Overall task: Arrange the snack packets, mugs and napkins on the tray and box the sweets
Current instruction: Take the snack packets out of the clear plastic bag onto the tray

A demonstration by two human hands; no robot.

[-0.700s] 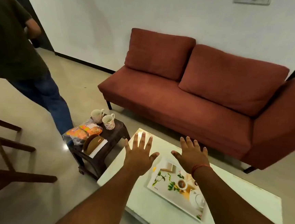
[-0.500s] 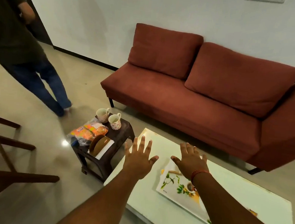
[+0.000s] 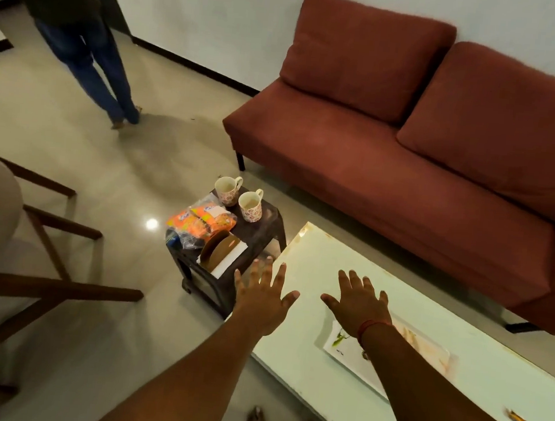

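Both hands reach forward with fingers spread and straight, holding nothing: the left hand (image 3: 263, 301) hangs over the gap between the two desks, and the right hand (image 3: 357, 303), with a red thread round its wrist, hovers above the long white desk (image 3: 370, 399). Behind them a rust-red fabric sofa (image 3: 409, 144) stands against the white wall. On the left edge of the view are a wooden-framed chair with a beige cushion (image 3: 14, 254), and further back a person in blue jeans (image 3: 91, 56) on the glossy beige floor. On the white desk, partly under the right forearm, lies a flat white rectangular tray printed with green leaves (image 3: 425, 351), blurred; near that desk's right end sits one small orange-wrapped sweet (image 3: 517, 418). Left of the white desk stands a small dark brown square desk (image 3: 260, 235) that carries the rest. At its near left lie orange plastic snack packets (image 3: 201, 221) in a clear bag. Just beside them, toward the hands, a round brown box with its lid tilted open (image 3: 219, 250) rests on white folded napkins (image 3: 231, 260). At the far edge two white floral ceramic mugs (image 3: 238, 198) stand upright side by side.
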